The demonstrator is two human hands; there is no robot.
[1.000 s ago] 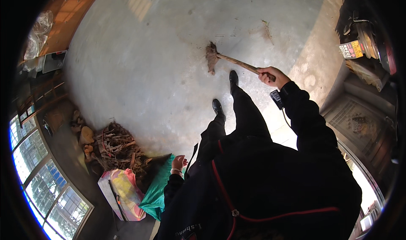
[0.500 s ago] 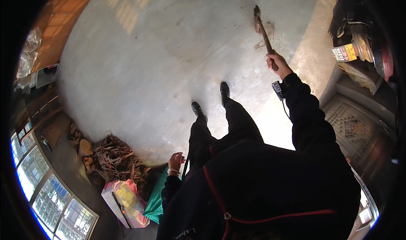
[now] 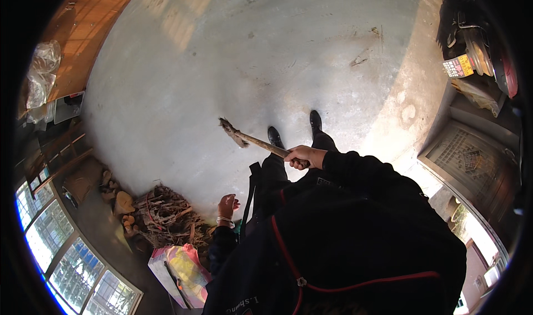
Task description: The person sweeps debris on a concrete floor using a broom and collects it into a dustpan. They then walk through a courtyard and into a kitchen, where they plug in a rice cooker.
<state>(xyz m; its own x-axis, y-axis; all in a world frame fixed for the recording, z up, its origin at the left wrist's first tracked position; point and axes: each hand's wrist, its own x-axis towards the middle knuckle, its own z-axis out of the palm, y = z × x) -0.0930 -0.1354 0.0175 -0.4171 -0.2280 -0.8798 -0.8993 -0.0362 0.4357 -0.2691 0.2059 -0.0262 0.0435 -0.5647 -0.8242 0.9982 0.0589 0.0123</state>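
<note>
gripping a rough wooden broom (image 3: 250,139) handle, our right hand (image 3: 303,156) fingers closed; left hand (image 3: 226,205) hangs loosely open, empty, above smooth concrete floor (image 3: 222,65).

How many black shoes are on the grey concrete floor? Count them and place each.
2. One black shoe stands just right of the wooden broom handle held in the right hand; the other black shoe stands further right. Nothing suggests more are hidden.

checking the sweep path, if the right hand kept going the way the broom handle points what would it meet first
The right hand points its wooden-handled short broom up-left over the bare grey concrete floor. That line looks free until the orange wooden wall, though depth is unclear.
</note>
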